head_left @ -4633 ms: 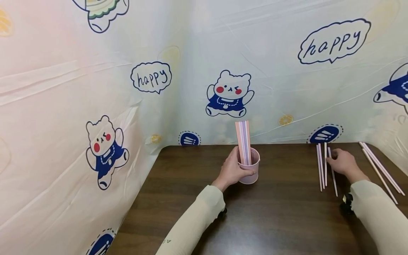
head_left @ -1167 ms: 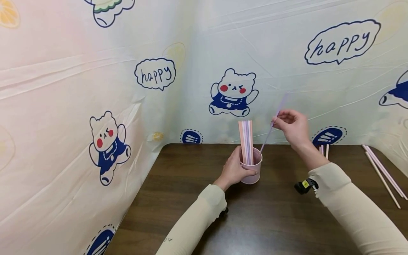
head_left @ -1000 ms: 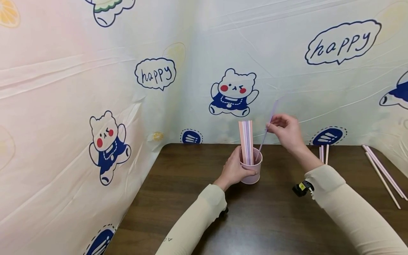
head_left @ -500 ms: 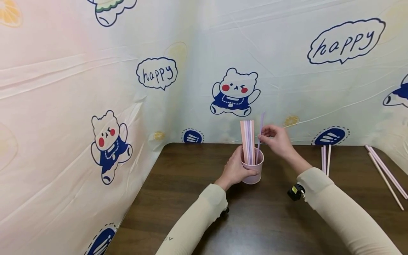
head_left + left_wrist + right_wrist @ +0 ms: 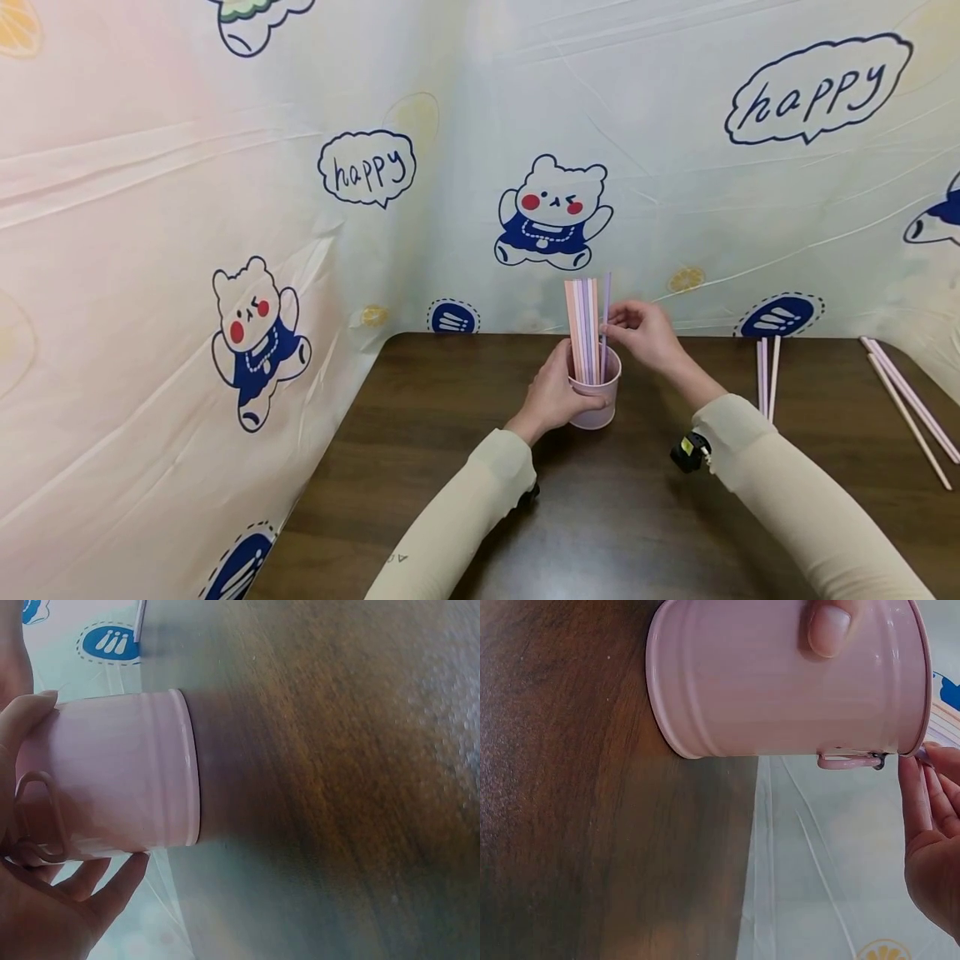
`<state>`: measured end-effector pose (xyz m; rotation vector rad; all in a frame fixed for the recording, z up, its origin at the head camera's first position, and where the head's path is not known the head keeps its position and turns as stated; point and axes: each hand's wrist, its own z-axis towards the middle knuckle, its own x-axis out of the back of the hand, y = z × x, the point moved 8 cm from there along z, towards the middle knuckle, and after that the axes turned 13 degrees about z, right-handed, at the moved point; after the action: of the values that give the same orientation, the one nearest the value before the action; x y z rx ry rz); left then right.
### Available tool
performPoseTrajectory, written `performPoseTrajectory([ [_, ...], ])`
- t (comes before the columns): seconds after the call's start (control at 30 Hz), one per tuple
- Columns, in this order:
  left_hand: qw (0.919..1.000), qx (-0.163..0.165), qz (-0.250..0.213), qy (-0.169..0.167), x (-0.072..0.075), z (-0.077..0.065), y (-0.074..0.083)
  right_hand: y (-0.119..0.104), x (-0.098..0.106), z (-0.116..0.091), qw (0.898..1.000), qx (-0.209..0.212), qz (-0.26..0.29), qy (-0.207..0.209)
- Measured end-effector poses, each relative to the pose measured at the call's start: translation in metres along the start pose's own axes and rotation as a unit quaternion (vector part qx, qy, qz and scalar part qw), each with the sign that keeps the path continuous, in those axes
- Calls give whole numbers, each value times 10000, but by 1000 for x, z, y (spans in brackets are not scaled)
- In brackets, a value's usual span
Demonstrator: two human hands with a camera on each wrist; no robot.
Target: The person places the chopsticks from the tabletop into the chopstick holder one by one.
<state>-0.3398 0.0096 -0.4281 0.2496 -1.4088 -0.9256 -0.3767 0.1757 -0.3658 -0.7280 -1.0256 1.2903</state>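
My left hand (image 5: 553, 398) grips a small pink pail (image 5: 597, 415) by its side, thumb across the front. The pail stands upright on the table, a bundle of orange, pink and purple straws (image 5: 582, 325) rising from it. At its right rim, my right hand (image 5: 647, 335) pinches one purple straw (image 5: 606, 302), nearly upright, its lower end inside the pail. A small looped ear shows on the pail (image 5: 112, 772) in the left wrist view. In the right wrist view, the right fingertips (image 5: 922, 757) are at the rim of the pail (image 5: 780, 682).
Several pale and purple straws (image 5: 763, 375) lie at the table's back right, partly behind the right forearm. Another group of straws (image 5: 911, 417) lies near the right edge. A printed cloth (image 5: 450, 208) hangs behind the dark wooden table (image 5: 420, 467).
My right hand has picked a purple straw from the group at the right, carried it left to the pail and lowered its end inside. The left hand has stayed on the pail.
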Motion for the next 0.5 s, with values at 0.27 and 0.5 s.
performPoseTrajectory([
  [0.27, 10000, -10, 41, 71, 0, 0, 0, 8, -2, -1, 9998, -87, 135, -101],
  [0.5, 9999, -42, 83, 79, 1, 0, 0, 8, -3, -1, 9996, -126, 88, -228],
])
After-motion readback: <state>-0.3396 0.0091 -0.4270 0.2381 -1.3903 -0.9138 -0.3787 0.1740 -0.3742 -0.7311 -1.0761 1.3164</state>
